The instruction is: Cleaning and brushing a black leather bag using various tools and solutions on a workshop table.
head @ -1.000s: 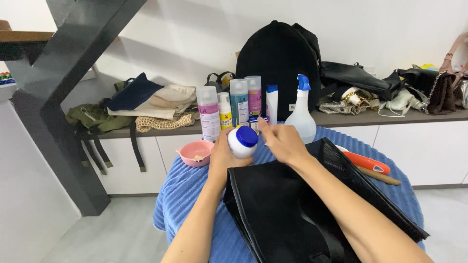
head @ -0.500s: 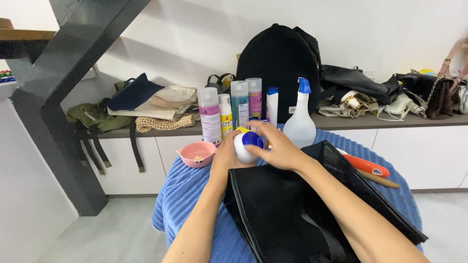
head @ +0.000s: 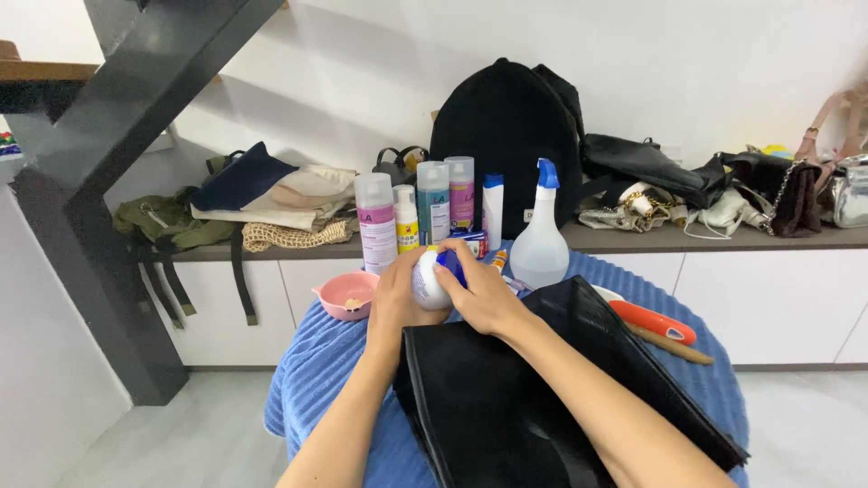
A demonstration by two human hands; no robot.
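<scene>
While both hands are closing around the small white jar [head: 427, 282], the left hand [head: 395, 294] is gripping its body and the right hand [head: 479, 294] is covering its blue lid [head: 450, 268]. Just behind the black bag [head: 533, 398] on the desk [head: 334, 361], the jar is staying lifted. Behind the jar, a spray bottle [head: 540, 235] is standing.

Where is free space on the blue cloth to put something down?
Bare blue cloth lies left of the black bag, below the pink bowl. Another patch lies behind the orange tool. Around the bottles and spray bottle it is crowded.
</scene>
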